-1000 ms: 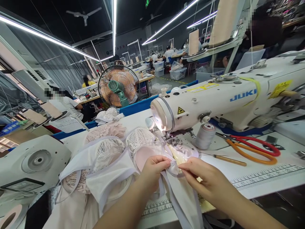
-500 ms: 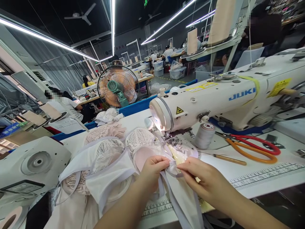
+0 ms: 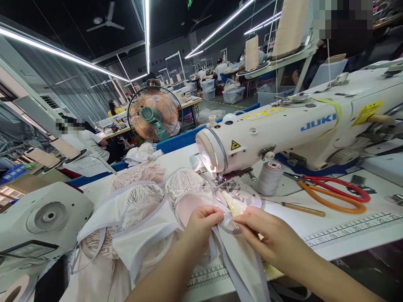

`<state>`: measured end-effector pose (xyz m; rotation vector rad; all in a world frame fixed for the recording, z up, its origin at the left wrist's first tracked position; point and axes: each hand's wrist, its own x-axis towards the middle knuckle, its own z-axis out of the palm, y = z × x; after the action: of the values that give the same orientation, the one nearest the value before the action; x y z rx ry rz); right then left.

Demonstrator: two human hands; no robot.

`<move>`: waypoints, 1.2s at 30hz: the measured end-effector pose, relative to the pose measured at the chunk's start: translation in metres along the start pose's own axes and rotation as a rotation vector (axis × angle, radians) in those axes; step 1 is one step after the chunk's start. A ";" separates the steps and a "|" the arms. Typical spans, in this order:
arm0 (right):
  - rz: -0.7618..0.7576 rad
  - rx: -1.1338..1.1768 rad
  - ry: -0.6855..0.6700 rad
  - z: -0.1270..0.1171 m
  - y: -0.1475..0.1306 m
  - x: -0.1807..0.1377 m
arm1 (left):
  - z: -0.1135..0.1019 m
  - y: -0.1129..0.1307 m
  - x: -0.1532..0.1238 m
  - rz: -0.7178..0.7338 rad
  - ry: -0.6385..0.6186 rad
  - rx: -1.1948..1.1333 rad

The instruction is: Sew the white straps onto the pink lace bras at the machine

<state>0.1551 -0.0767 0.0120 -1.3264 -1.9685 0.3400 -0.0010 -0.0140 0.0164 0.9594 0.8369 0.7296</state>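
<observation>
White three-bladed ceiling fan (image 3: 108,22): blades turned to a new angle. White, blue-lettered sewing machine (image 3: 280,131) slightly further left in view.

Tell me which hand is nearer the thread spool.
Right. The right hand is directly in front of the thread spool; the left hand is farther, in front and leftward.

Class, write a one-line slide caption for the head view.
Left hand and right hand pinch thin, pale fabric near a long white JUKI sewing machine.
</observation>
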 end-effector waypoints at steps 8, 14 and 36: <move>0.009 -0.057 -0.021 0.001 0.002 0.000 | 0.000 -0.002 0.000 0.099 0.006 0.191; 0.083 -0.083 -0.087 0.000 0.000 0.007 | -0.003 -0.005 -0.001 0.478 0.100 0.761; 0.056 0.165 -0.053 0.015 0.016 0.012 | -0.003 -0.005 -0.006 1.141 0.100 1.275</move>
<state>0.1536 -0.0569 -0.0024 -1.2788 -1.9045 0.5577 -0.0058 -0.0199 0.0125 2.6762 0.7575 1.2031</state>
